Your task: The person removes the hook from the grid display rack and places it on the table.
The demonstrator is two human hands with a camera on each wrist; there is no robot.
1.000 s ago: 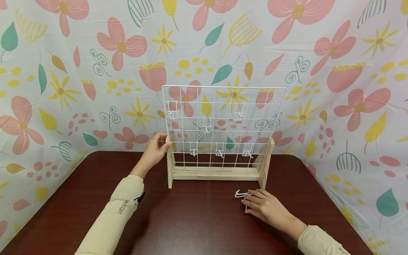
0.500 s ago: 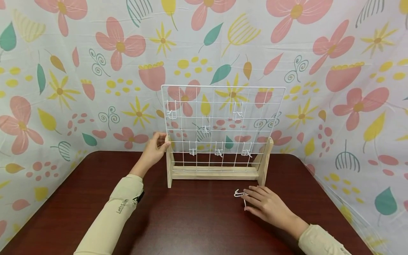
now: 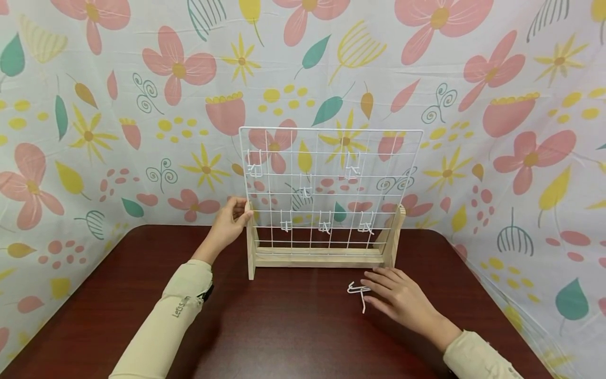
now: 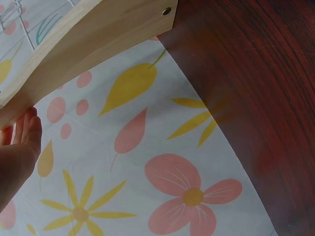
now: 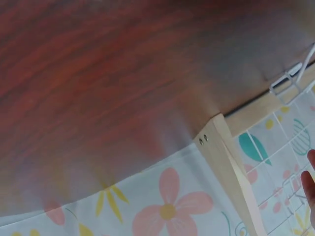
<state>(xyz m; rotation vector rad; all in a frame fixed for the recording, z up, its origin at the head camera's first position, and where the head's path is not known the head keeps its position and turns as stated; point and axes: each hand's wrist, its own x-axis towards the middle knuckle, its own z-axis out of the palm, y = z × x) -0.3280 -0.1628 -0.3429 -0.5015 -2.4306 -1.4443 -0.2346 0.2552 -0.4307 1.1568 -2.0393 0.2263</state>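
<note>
A white wire grid panel (image 3: 331,129) stands upright in a pale wooden stand (image 3: 322,260). Several small white wire hooks hang on it, one of them a hook (image 3: 324,227) in the lower row. My left hand (image 3: 229,223) pinches the top of the stand's left upright (image 4: 98,49) between thumb and fingers. Before the stand's right foot, a loose white wire hook (image 3: 351,289) lies on the table, its right end hidden by my right hand (image 3: 404,300). Those fingers are extended and slightly bent; in the right wrist view the fingertips (image 5: 308,187) show apart from the hook (image 5: 272,89).
The dark red-brown table (image 3: 284,326) reaches back to a floral cloth (image 3: 180,137) hanging behind it. The stand's right upright (image 5: 229,172) rises close behind my right hand.
My right hand has drawn slightly right and its fingers have come away from the hook, uncovering more of its prong. My left hand stays on the upright.
</note>
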